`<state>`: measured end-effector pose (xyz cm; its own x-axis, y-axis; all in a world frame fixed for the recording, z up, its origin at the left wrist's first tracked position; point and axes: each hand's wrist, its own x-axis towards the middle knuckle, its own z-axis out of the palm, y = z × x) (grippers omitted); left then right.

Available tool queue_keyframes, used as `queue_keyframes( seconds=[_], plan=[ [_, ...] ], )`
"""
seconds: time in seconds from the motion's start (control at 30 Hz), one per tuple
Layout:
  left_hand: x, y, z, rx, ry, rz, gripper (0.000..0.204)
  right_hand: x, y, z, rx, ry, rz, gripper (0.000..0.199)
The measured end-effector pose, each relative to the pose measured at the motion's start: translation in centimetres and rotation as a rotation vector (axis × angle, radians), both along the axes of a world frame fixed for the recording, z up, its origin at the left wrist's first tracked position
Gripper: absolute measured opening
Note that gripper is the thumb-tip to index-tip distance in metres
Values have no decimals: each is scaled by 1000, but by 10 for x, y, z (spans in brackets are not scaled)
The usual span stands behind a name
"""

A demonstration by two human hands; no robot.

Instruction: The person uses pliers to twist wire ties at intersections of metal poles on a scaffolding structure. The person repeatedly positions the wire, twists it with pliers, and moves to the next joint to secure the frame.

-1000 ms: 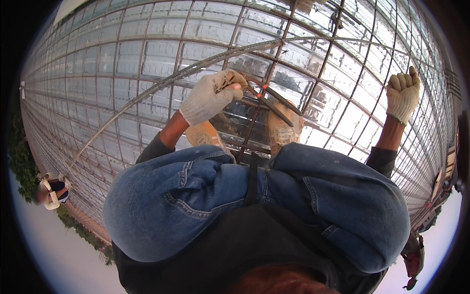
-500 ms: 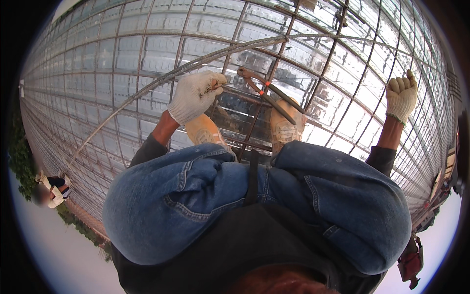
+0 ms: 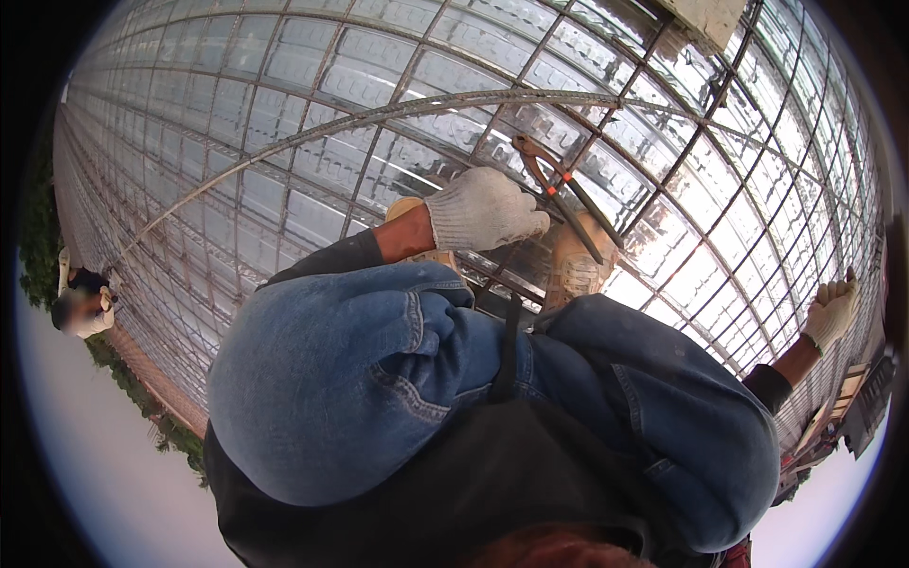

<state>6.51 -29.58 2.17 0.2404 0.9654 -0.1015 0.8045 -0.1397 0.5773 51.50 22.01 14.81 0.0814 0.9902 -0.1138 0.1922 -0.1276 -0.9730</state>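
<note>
My left hand [image 3: 488, 210], in a white knit glove, is closed just left of the pincers, over the mesh in front of my knees. What it holds, if anything, is hidden. My right hand [image 3: 831, 314], also gloved, is stretched out to the far right with fingers curled; I cannot make out anything in it. Rusty pincers [image 3: 544, 163] with dark handles and orange bands lie on the rebar mesh [image 3: 409, 71], jaws pointing away from me and handle ends by my right shoe [image 3: 576, 256]. Neither hand grips them.
A long, bent rebar [image 3: 379, 114] arcs across the mesh beyond my hands. Shiny metal decking [image 3: 331, 71] lies beneath. A pale board [image 3: 712, 19] is at the top right. Another person [image 3: 85, 298] crouches at the far left.
My left hand has moved right and nearer the pincers, its back now turned up. My right hand has gone farther out to the right and nearer me. The view has shifted.
</note>
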Motion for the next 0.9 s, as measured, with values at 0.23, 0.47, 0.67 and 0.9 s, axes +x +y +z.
queue_keyframes(
  seconds=[0.23,0.47,0.67,0.9],
  plan=[
    [35,18,23,261,-15,-206,14,-203,-195,-54,-723,-84,934,38],
    [52,35,44,398,-41,-261,17,-272,-318,-82,-710,-113,1316,40],
    [68,34,30,514,-118,-374,23,-277,-324,-68,-784,-123,1357,46],
    [86,20,-26,15,-778,-373,22,-289,-330,-68,-801,-107,1429,42]
  ],
)
